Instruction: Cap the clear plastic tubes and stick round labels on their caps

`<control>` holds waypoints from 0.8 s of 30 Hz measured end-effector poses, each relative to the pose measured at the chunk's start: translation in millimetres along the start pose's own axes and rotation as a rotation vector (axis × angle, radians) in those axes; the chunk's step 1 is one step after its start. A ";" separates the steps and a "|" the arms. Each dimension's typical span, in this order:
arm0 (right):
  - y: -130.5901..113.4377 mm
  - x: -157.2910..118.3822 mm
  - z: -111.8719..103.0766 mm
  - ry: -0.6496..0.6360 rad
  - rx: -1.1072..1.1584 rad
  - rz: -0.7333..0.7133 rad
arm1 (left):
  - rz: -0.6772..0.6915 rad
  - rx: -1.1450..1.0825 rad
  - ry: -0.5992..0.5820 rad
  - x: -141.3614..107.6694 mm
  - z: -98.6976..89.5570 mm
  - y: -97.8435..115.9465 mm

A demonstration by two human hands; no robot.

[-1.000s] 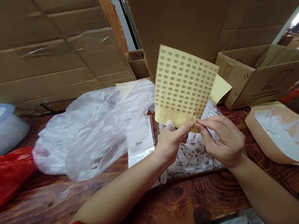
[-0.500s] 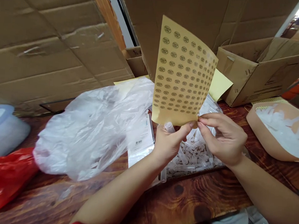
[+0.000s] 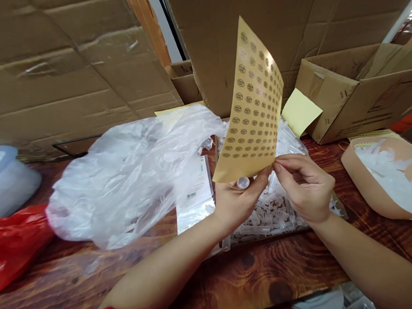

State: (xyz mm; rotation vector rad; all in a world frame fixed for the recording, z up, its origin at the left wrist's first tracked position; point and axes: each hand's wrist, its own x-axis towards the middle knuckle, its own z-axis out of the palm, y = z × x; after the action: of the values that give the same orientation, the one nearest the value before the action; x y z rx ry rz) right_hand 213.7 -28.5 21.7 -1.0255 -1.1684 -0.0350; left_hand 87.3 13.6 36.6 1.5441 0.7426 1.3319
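A yellowish sheet of stickers (image 3: 253,106), printed with rows of small oval labels, stands upright and bowed above the table. My left hand (image 3: 236,199) grips its lower edge with the thumb in front, and a clear plastic tube (image 3: 242,182) pokes up between thumb and fingers of that same hand. At the sheet's lower right corner, my right hand (image 3: 304,185) is closed in a pinch; whether a label is between its fingertips I cannot tell. Below both hands lies a tray of small clear and white plastic pieces (image 3: 268,217), partly covered by them.
Left of the hands lie a crumpled clear plastic bag (image 3: 119,181), a printed packet (image 3: 196,196) and a red bag (image 3: 9,249). A peach-coloured bin of white pieces (image 3: 359,177) stands at right. Behind are a cardboard box (image 3: 337,98), a yellow sheet (image 3: 300,111) and large cardboard panels (image 3: 74,70).
The sticker sheet has turned, so it looks narrower, and its top has shifted right. My left hand has rotated slightly, showing the tube's end. The right hand keeps its pinch at the corner.
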 end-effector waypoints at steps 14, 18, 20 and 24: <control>3.6 -0.7 -1.1 -0.018 -0.038 0.060 | -0.013 -0.036 0.004 -0.2 4.6 5.4; 1.3 2.1 -0.7 -0.019 -0.003 0.113 | -0.076 -0.019 0.004 2.8 2.7 9.0; 0.5 3.4 -0.8 -0.034 0.011 0.086 | -0.141 0.002 -0.003 4.2 0.5 10.5; -1.1 5.3 -2.7 -0.088 0.020 0.017 | -0.223 -0.066 -0.045 7.1 -2.8 11.5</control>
State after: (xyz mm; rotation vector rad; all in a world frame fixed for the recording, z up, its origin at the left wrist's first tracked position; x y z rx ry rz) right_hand 217.5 -28.5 26.4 -1.0282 -1.2376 0.0354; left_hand 84.7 16.3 49.9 1.3907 0.8092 1.1423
